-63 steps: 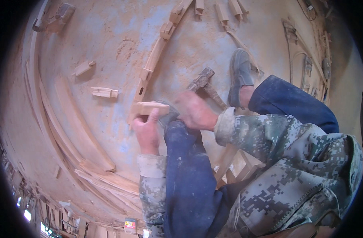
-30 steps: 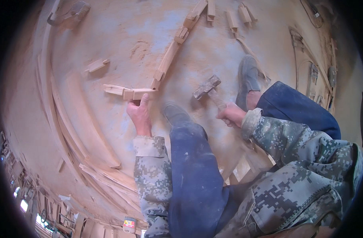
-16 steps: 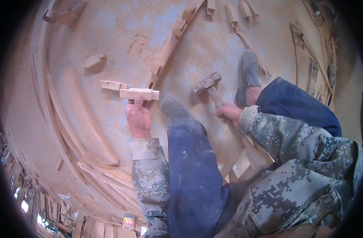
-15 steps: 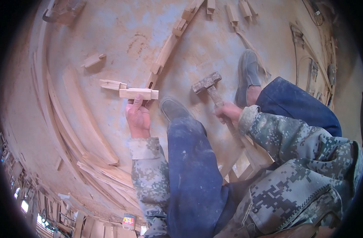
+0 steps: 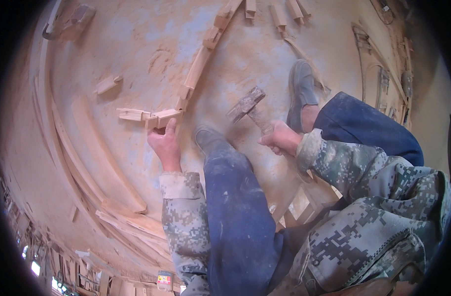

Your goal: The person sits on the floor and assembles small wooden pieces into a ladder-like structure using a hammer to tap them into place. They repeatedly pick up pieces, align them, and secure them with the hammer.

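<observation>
My left hand (image 5: 165, 147) is closed on a short, pale wooden block (image 5: 166, 117), thumb on its near side. The block sits tilted at the near end of a long wooden rail (image 5: 198, 66); whether it is joined to the rail I cannot tell. Just left of it, a second notched wood piece (image 5: 131, 114) lies on the floor. In my right hand (image 5: 283, 138) is the handle of a hammer (image 5: 246, 104). Its worn metal head hangs above the floor, to the right of the block and apart from it.
Long curved boards (image 5: 107, 148) lie along the left. A loose block (image 5: 108, 85) rests beyond my left hand, and several more blocks (image 5: 278, 16) lie at the far side. My shoes (image 5: 302, 84) flank the hammer. A bow-shaped saw frame (image 5: 368, 64) lies at the right.
The block in my left hand has turned from level to slanted, its right end raised toward the rail. The hammer has shifted slightly left, and the whole view has shifted a little.
</observation>
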Motion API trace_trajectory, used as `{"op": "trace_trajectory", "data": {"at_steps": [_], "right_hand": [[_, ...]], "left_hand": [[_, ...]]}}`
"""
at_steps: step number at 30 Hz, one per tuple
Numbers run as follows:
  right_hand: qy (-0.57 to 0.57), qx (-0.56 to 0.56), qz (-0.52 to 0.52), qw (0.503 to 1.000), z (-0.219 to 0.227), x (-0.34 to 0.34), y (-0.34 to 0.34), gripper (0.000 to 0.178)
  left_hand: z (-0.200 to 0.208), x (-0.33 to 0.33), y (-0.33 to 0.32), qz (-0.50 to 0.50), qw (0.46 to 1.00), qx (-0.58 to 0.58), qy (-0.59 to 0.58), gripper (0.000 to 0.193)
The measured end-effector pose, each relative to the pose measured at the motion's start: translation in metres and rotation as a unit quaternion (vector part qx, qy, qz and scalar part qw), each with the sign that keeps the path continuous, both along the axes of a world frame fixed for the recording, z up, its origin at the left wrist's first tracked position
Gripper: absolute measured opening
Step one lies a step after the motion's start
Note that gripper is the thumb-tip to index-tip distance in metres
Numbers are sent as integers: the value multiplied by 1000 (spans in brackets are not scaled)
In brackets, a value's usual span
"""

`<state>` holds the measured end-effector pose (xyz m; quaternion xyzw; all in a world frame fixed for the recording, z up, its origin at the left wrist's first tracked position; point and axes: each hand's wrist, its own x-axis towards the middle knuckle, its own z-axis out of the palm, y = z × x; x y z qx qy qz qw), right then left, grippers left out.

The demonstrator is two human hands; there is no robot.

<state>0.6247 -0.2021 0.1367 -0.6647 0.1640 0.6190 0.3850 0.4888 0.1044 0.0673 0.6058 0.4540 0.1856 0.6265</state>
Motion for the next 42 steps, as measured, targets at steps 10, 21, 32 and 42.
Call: {"op": "trace_trajectory", "data": {"at_steps": [10,21,32,42], "right_hand": [[-379,166,200,888,29,-17,22,40],[-524,179,413,723,56,6,105,27],[-584,353,340,647,117,-4,106,19],[-457,236,467,719,91,4,113,21]], "left_hand": [[-17,1,-22,-43,985,165,-15,34],[-51,-27,-16,-167,922,323,131,41],[-24,-3,-31,-118,953,254,113,41],[-58,-18,-18,-101,945,303,71,43]]}}
